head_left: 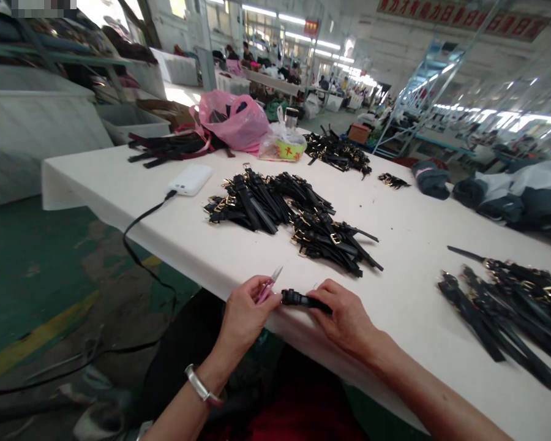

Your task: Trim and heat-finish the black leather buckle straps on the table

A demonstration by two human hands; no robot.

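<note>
My left hand [249, 304] is closed around small pink thread snips [267, 291], blades pointing up and away. Its thumb and fingertips come up to the near end of a black buckle strap [298, 298]. My right hand [342, 309] grips that strap from the other side, fingers wrapped over it, just above the table's front edge. Beyond my hands lies a heap of black straps with gold buckles [257, 199], spreading into another bunch [330, 239] to its right. More black straps [509, 300] are piled at the right.
On the white table [408, 245], a white power bank [191, 180] trails a black cable [140, 257] over the left edge. A pink plastic bag [234, 119], dark straps [169, 148] and another strap pile [340, 152] sit at the back. Folded dark cloth [500, 196] lies far right.
</note>
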